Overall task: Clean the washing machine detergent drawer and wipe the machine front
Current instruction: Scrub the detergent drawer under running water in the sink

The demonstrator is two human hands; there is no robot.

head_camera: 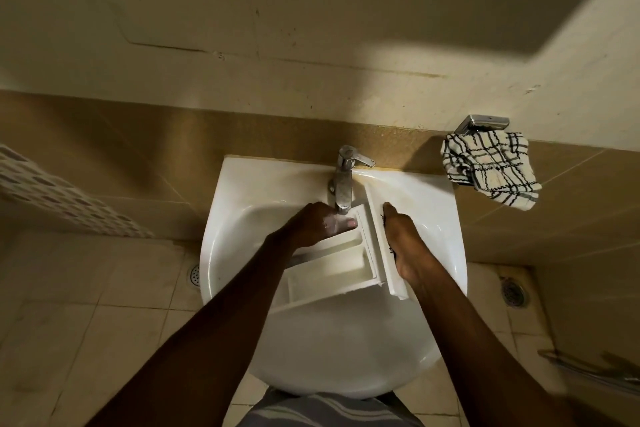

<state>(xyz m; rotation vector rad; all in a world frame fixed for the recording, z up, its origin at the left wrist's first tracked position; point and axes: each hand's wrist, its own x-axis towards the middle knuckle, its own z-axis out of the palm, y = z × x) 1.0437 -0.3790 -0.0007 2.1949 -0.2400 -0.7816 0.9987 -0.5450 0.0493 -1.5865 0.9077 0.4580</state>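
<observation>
The white detergent drawer (pixel 332 270) lies tilted in the white sink (pixel 346 350), its compartments facing up and its far corner under the tap (pixel 344 180). My left hand (pixel 311 224) holds the drawer's far left corner just below the spout, with the thumb lying inside a compartment and the other fingers hidden. My right hand (pixel 405 243) grips the drawer's front panel from the right, thumb stretched along its top edge. No running water shows clearly.
A black-and-white checked cloth (pixel 490 168) hangs from a metal holder (pixel 483 123) on the wall right of the sink. Floor drains (pixel 195 274) sit on the tiled floor on both sides. A metal rail (pixel 588 371) is at lower right.
</observation>
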